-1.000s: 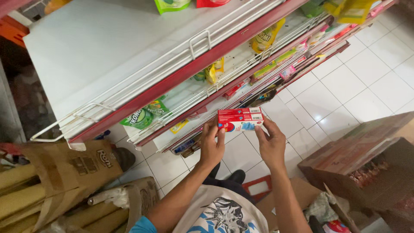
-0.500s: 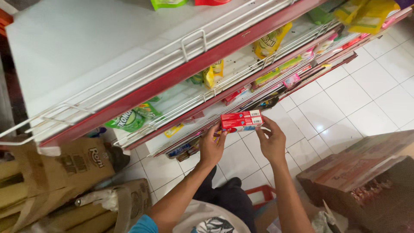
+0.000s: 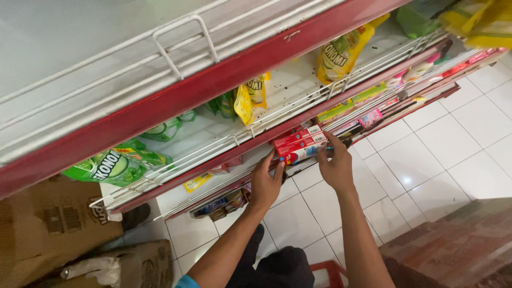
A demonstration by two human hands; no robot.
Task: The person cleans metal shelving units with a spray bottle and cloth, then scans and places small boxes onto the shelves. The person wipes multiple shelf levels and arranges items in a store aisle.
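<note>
Both hands are up at a red & white store shelf [image 3: 160, 114]. The left hand [image 3: 265, 181] and the right hand [image 3: 336, 166] hold a small stack of red boxes [image 3: 300, 145], long & thin, like toothpaste boxes. Left fingers [image 3: 266, 160] curl round the left end of the stack. Right fingers [image 3: 326, 153] are bent on the right end. So both hands are closed on the boxes, one at each end.

The stack is at the front edge of a low shelf, just by the white wire rail [image 3: 298, 109]. It looks partly on the shelf, but can't tell if it rests there or is only held.

On the shelf above the boxes there are yellow pouches [image 3: 250, 98] w/ green print, and a bigger yellow pouch [image 3: 341, 53] further right. Green pouches [image 3: 114, 166] lie at the left end. More small packs, pink & green [image 3: 368, 101], sit to the right of the boxes.

Below is a white tile floor [image 3: 437, 144]. A brown cardboard box [image 3: 48, 229] stands at the left, near the shelf. Another brown box [image 3: 458, 245] is at the bottom right. A red basket edge [image 3: 325, 269] shows by the person's dark trousers [image 3: 282, 266].
</note>
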